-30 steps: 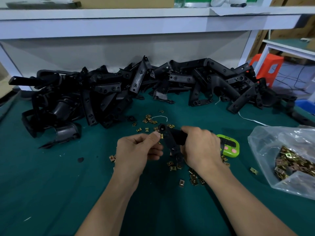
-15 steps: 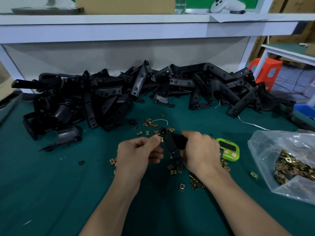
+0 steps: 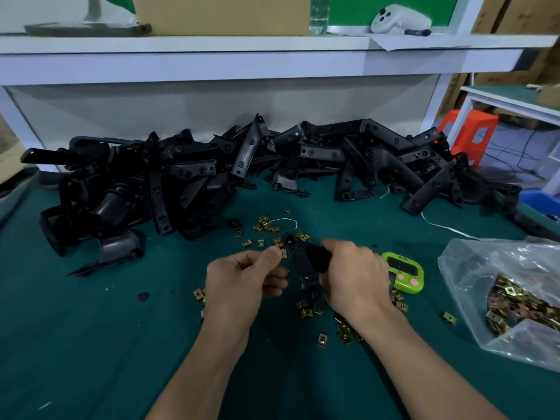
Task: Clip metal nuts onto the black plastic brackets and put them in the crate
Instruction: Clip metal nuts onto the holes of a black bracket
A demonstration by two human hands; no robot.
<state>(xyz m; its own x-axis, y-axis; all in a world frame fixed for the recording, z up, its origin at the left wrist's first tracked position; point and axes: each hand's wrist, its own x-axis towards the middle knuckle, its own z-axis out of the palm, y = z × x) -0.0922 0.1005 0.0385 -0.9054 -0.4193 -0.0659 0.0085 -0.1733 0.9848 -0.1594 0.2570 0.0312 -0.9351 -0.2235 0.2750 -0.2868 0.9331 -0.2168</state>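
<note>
Bracket pile (image 3: 242, 168) behind loose nuts (image 3: 266, 225); bag (image 3: 509, 298) right.

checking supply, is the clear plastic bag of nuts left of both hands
No, the clear plastic bag lies right of the right hand.

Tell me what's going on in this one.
A person is fitting a nut onto a bracket. The right hand grips the bracket; the left hand pinches the nut against its upper end. More nuts lie loose around, a bag of them to the right, a bracket pile behind.
</note>
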